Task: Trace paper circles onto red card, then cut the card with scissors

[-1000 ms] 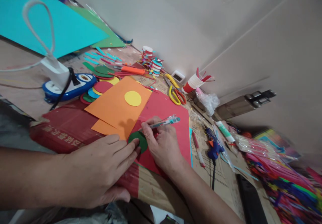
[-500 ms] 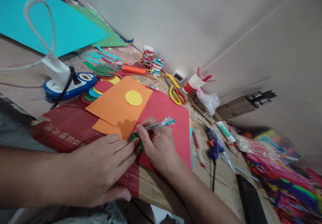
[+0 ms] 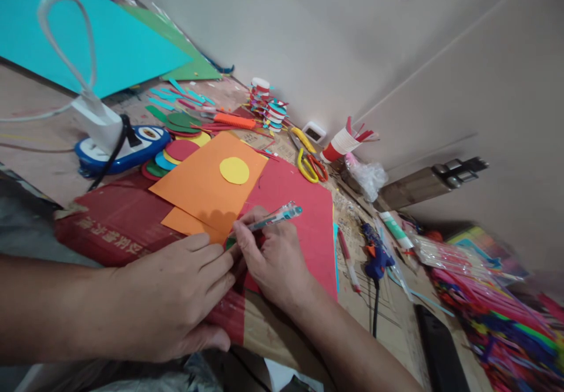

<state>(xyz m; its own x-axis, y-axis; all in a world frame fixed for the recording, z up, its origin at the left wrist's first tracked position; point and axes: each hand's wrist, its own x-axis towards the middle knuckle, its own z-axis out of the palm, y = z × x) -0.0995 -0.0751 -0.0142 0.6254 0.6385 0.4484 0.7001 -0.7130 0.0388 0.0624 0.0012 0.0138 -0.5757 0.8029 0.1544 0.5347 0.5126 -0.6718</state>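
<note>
My right hand is closed round a clear pen with a teal end, its tip hidden behind the fingers. My left hand lies with fingers stretched out, its fingertips on a small dark green paper piece, mostly covered by both hands. Under that piece lies a red sheet. To its left is an orange sheet carrying a yellow paper circle, with a second orange piece below it.
Left are a power strip and several paper circles. Behind lie an orange cutter and scissors. On the right are a red pen, a glue gun, a glue stick and a black phone-like slab.
My right hand, with the pen, has shifted slightly left towards my left fingertips. Less of the green paper piece shows now. My left hand has hardly moved.
</note>
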